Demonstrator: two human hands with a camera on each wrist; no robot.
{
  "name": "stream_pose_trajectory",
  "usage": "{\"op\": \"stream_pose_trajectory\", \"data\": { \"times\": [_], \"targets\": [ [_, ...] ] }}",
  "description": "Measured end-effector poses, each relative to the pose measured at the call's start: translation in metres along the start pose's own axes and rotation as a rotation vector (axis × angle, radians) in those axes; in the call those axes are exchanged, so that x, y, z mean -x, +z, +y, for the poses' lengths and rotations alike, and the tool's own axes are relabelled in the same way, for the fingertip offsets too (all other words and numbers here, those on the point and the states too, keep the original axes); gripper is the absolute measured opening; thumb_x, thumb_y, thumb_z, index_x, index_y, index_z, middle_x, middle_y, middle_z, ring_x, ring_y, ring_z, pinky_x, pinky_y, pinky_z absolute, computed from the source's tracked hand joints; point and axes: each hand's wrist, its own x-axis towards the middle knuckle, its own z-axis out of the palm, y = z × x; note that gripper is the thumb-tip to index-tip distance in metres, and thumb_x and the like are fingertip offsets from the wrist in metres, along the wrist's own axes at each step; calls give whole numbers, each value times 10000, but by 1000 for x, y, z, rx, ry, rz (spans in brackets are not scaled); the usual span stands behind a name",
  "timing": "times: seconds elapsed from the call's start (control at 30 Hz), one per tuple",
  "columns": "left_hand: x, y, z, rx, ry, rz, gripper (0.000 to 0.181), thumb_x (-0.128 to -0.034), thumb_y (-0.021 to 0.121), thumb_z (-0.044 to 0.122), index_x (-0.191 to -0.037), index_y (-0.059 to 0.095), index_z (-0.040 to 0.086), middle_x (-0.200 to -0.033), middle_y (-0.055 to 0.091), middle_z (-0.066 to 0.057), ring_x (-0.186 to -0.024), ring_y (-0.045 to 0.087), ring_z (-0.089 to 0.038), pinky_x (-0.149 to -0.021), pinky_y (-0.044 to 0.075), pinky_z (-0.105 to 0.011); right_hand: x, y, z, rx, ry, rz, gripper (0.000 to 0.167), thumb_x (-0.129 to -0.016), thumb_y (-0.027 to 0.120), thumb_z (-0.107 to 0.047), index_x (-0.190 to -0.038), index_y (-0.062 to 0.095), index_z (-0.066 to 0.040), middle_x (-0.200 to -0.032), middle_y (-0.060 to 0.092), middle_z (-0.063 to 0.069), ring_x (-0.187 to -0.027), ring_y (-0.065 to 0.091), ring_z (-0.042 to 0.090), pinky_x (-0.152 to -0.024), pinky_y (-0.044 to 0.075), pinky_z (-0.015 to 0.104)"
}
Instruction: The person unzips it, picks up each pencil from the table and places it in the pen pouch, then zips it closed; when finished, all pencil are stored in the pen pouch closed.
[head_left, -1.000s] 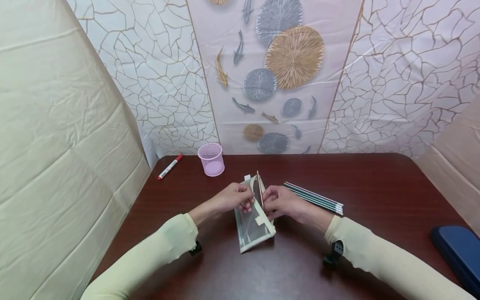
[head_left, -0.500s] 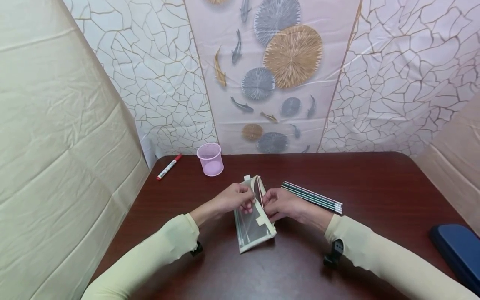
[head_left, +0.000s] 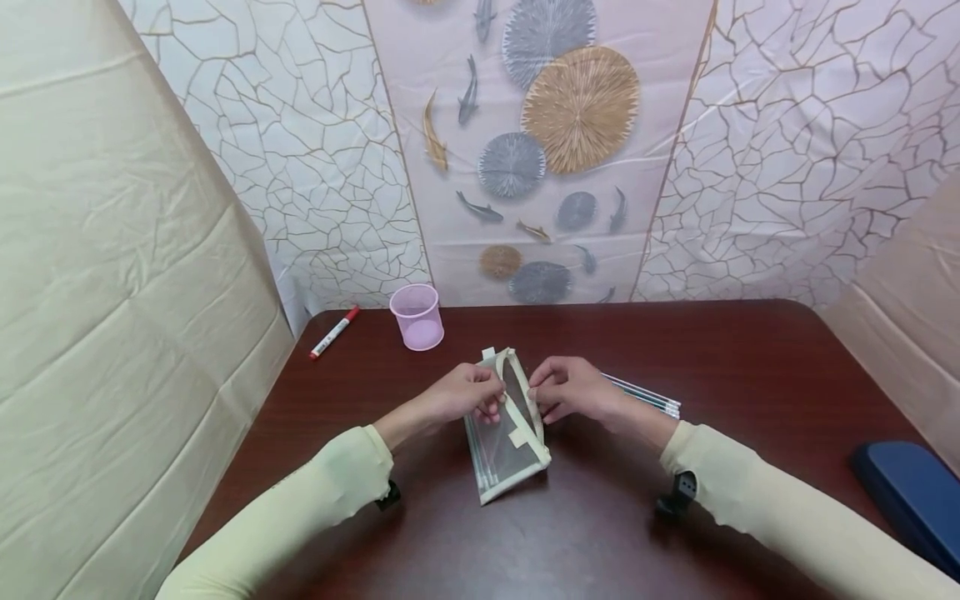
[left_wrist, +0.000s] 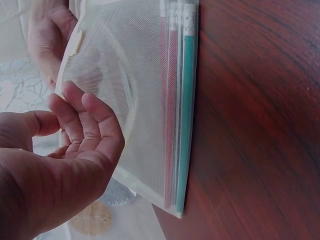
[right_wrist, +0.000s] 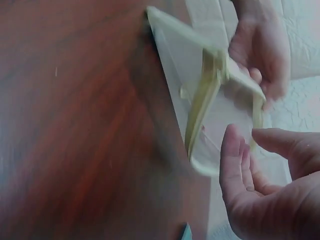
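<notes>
In the head view, my left hand (head_left: 471, 395) pinches the cream rim of a mesh zip pouch (head_left: 502, 454). The left wrist view shows pink and green pencils (left_wrist: 186, 90) lying inside the mesh along its lower side, white ends together. My right hand (head_left: 573, 390) is beside the pouch's open mouth, at the right rim; in the right wrist view its thumb and fingers (right_wrist: 231, 150) are apart, with no object visible between them. Blur hides whether they touch the rim. More pencils (head_left: 648, 398) lie on the table, partly behind the right hand.
A pink cup (head_left: 417, 318) stands at the table's back edge, left of the pouch. A red-capped white marker (head_left: 333, 333) lies farther left. At the right edge is a dark blue case (head_left: 911, 500). A patterned cloth hangs behind the table (head_left: 720, 350).
The pencil sticking out of the pouch's mouth has gone down inside. My right hand has lifted slightly up and right, its fingers now at the rim, covering more of the loose pencils.
</notes>
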Motion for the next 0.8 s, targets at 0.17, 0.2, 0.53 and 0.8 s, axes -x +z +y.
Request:
{"op": "stream_pose_trajectory", "data": {
  "times": [0.17,0.2,0.53,0.8],
  "targets": [
    [0,-1,0,5,11,-1,217,-1023,541,135,-896,663,7,-669,647,-9,-634,678,-86,-655,602,-265,6,-28,-2,112,-37,74,261,-979,714,-117,-1154,630,57,-930,705,129,-824,706,245,-747,663,439],
    [0,-1,0,1,15,0,220,-1024,539,134,-895,663,6,-668,647,-8,-633,678,-85,-653,602,-263,7,-35,-2,149,-43,90,255,-988,710,-132,-1152,640,50,-921,704,119,-826,710,250,-750,662,445],
    [2,-2,0,-3,27,1,223,-1034,531,130,-912,657,-8,-691,633,-8,-642,668,-87,-646,594,-253,21,-92,7,224,-32,122,366,-1024,690,-192,-1250,661,94,-955,701,145,-796,680,211,-741,653,421],
    [1,-2,0,3,40,-9,218,-1029,531,125,-921,659,-14,-700,630,-9,-645,666,-89,-647,593,-248,21,-123,28,375,-27,121,355,-1042,672,-213,-1266,661,62,-990,737,178,-806,704,237,-683,638,375]
  ]
}}
